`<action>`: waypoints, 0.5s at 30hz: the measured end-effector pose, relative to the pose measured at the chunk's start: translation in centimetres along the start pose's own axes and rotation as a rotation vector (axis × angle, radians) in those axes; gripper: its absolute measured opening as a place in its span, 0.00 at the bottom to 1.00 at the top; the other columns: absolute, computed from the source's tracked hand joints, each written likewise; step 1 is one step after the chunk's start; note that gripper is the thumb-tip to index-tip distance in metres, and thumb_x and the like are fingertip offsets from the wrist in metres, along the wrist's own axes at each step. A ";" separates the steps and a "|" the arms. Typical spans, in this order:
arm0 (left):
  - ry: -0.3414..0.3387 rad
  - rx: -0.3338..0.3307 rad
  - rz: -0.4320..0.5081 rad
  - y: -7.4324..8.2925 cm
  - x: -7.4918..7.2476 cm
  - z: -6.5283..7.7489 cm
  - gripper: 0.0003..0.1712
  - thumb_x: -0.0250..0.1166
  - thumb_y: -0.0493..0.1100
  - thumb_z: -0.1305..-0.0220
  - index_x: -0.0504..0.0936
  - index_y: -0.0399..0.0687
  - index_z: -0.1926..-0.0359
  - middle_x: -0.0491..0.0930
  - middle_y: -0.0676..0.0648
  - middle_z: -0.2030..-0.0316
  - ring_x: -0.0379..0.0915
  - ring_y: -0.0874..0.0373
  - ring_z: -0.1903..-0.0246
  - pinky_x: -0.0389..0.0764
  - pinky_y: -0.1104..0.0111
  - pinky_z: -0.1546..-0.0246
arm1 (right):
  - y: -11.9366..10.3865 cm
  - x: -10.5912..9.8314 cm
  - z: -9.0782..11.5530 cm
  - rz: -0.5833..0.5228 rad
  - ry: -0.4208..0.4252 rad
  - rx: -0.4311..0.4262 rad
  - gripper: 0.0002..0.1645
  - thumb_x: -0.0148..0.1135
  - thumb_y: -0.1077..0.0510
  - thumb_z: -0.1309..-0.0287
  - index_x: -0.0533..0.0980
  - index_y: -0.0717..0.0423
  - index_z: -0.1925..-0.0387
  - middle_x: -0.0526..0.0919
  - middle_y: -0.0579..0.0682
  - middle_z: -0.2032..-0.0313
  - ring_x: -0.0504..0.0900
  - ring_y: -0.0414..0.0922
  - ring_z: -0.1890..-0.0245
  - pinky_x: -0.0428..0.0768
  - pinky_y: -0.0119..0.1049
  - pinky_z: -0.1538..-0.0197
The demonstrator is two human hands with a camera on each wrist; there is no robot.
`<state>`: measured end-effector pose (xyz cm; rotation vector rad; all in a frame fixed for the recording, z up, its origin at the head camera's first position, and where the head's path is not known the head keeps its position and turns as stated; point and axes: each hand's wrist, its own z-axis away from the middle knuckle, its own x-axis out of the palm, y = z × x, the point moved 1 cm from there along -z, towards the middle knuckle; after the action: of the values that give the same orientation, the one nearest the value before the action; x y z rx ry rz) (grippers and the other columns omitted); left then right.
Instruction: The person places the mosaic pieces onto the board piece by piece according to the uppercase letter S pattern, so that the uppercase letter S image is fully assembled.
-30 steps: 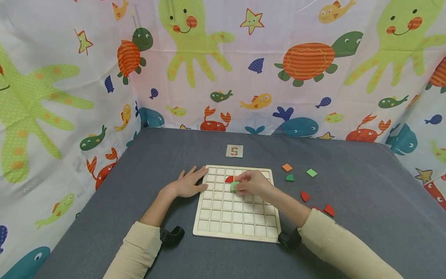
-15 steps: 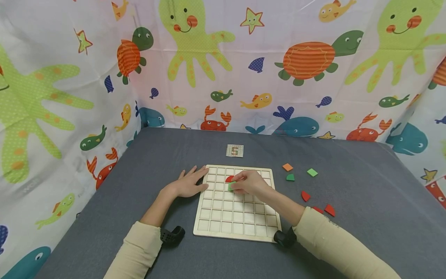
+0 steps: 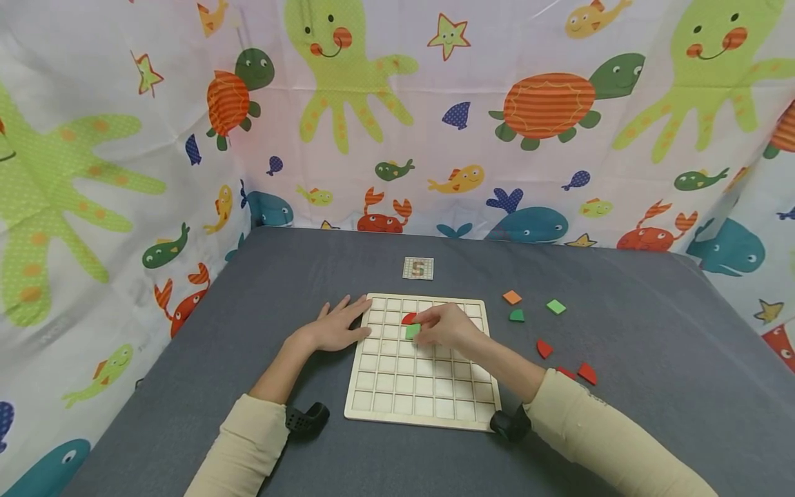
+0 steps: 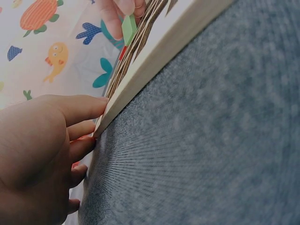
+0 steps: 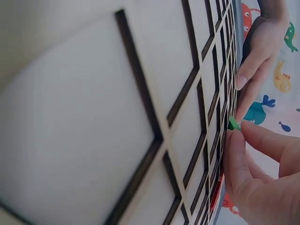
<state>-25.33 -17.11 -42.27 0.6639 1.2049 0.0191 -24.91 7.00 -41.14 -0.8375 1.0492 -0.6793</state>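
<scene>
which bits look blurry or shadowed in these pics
Head view: fairly even light, with a soft shadow on the pale wooden grid board near the right hand; left wrist view: the close grey fabric tablecloth looks blurred towards the right; right wrist view: the upper-left area is out of focus.

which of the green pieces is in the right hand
The green piece at the board, pinched by the right hand; the other two green pieces lie on the cloth, right of the board.

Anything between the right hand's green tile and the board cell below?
Nothing visible. The right hand pinches the green tile over the board; the red piece sits just beyond it, and the left hand touches the board's left edge, clear.
</scene>
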 end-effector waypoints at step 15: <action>0.003 -0.005 0.002 0.0 0.1 0.1 0.38 0.52 0.51 0.28 0.50 0.42 0.26 0.46 0.41 0.27 0.32 0.40 0.29 0.32 0.40 0.36 | -0.7 0.7 -0.2 0.077 0.024 -0.031 0.17 0.73 0.67 0.53 0.84 0.60 0.58 0.78 0.50 0.73 0.72 0.43 0.74 0.71 0.31 0.73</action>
<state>-25.25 -17.09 -42.29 0.6607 1.2068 0.0247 -24.91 6.04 -40.87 -0.8132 1.1101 -0.6103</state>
